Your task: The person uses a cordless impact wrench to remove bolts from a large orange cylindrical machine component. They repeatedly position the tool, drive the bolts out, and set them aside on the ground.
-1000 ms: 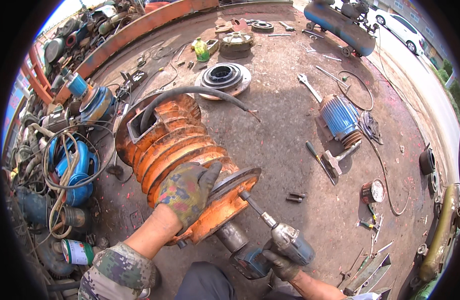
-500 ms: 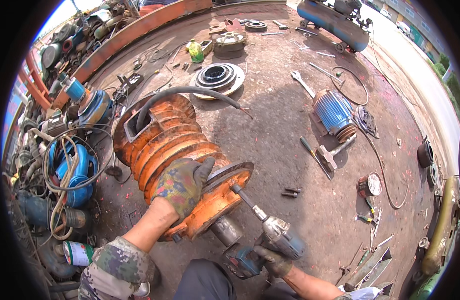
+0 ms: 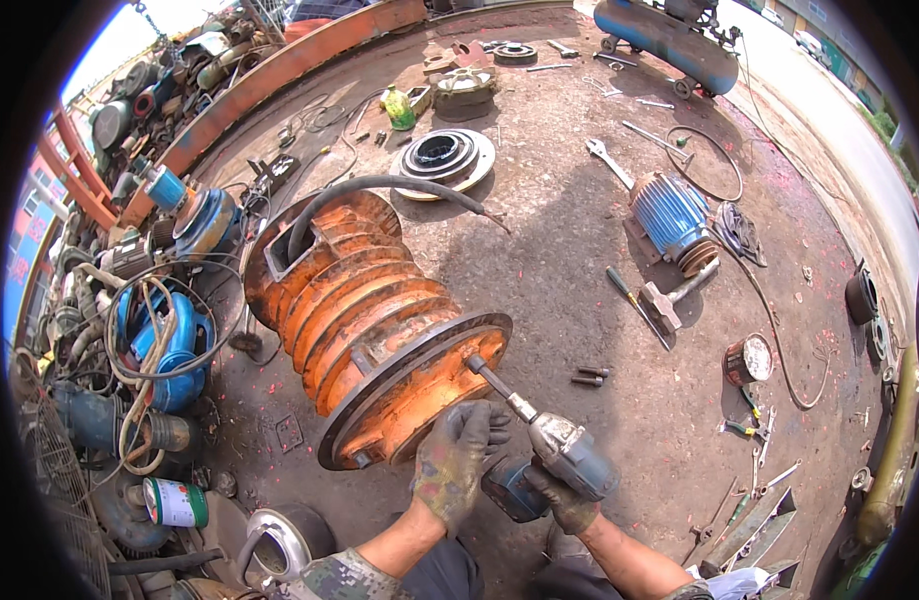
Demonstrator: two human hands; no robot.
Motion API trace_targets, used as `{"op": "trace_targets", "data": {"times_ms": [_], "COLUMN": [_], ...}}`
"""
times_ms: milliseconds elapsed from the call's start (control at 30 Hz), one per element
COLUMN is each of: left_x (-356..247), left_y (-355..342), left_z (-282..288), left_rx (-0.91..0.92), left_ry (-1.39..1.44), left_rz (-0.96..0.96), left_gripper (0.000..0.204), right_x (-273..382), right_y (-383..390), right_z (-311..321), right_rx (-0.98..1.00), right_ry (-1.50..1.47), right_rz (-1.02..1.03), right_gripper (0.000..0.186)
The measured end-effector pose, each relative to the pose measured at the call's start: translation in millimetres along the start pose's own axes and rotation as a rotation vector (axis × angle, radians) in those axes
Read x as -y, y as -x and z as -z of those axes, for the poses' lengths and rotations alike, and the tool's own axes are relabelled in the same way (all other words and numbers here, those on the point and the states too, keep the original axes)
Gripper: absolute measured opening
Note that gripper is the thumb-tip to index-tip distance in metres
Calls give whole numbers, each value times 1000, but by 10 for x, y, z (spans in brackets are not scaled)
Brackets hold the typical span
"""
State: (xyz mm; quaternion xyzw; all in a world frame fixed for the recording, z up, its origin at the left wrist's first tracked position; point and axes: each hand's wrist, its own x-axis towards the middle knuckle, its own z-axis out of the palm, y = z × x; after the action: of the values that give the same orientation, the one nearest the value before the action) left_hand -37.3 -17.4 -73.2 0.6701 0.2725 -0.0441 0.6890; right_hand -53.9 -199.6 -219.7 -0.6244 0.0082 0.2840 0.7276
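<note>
A ribbed orange motor housing (image 3: 364,310) lies tilted on the ground in front of me, its round end flange facing toward me and to the right. My right hand (image 3: 567,503), in a dirty glove, grips a cordless impact wrench (image 3: 569,455). The wrench's long socket extension (image 3: 501,385) reaches up to a bolt on the flange. In a camouflage-patterned glove, my left hand (image 3: 454,455) is in front of the flange's lower right part, left of the wrench. Its fingers are loosely bent and spread, with nothing visible in them. The shaft end is hidden behind this hand.
Two dark bolts (image 3: 590,376) lie right of the housing. Further right are a blue motor (image 3: 671,220), a hammer (image 3: 669,305), a tin (image 3: 747,360) and several wrenches. A round flanged part (image 3: 441,165) lies beyond. Pumps and cables (image 3: 169,340) crowd the left side.
My left hand has left the housing's ribs and moved right and down, in front of the flange beside the wrench. The right hand still holds the impact wrench against the bolt.
</note>
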Motion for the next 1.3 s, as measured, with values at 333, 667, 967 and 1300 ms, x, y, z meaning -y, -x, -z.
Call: {"op": "trace_targets", "data": {"times_ms": [333, 667, 967, 1300], "left_x": [467, 420, 945, 1057], "left_y": [-500, -7, 698, 569], "left_z": [-715, -893, 303, 772], "left_rx": [33, 122, -114, 18], "left_ry": [806, 783, 743, 786], "left_rz": [198, 76, 3, 78], "left_gripper": [32, 51, 48, 43], "right_x": [-93, 14, -649, -880], "right_y": [14, 246, 417, 441], "right_z": [163, 590, -371, -647], "right_rx": [96, 160, 614, 541], "right_ry": [187, 81, 799, 882], "right_rz": [363, 102, 324, 312], "right_gripper": [60, 66, 34, 47]}}
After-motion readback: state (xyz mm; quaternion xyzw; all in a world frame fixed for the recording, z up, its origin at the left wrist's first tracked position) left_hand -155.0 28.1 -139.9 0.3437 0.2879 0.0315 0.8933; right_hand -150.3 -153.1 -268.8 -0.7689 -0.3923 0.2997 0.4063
